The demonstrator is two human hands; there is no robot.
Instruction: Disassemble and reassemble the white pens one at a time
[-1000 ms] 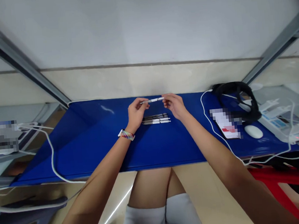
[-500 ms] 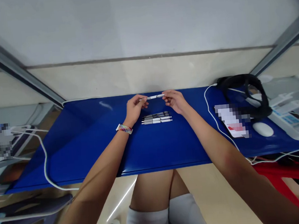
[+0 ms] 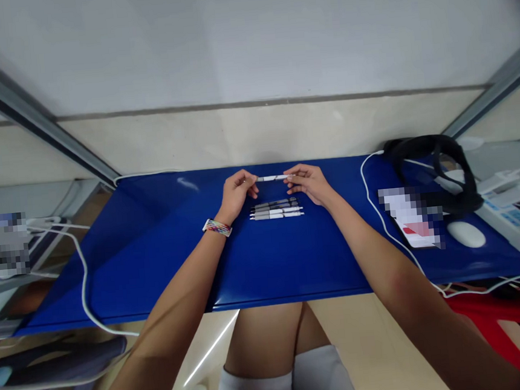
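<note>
A white pen (image 3: 271, 178) is held level between my two hands, above the far part of the blue table (image 3: 156, 252). My left hand (image 3: 238, 194) pinches its left end between thumb and fingers. At the other end, the fingertips of my right hand (image 3: 307, 182) close on the pen. Just below, several pens lie side by side on the tabletop: dark ones (image 3: 274, 204) at the back and white-and-grey ones (image 3: 277, 214) in front, all pointing left. A colourful woven watch band (image 3: 217, 226) circles my left wrist.
On the right lie a phone (image 3: 410, 218), a white mouse (image 3: 466, 234) and a black strapped headset (image 3: 439, 167), beside a white cable (image 3: 375, 209). Another white cable (image 3: 83, 277) crosses the left side. A red stool (image 3: 489, 314) stands below right.
The view has shifted slightly, so everything sits a little lower and further right. Both hands keep hold of the white pen; my right fingers look slightly shifted along its end.
</note>
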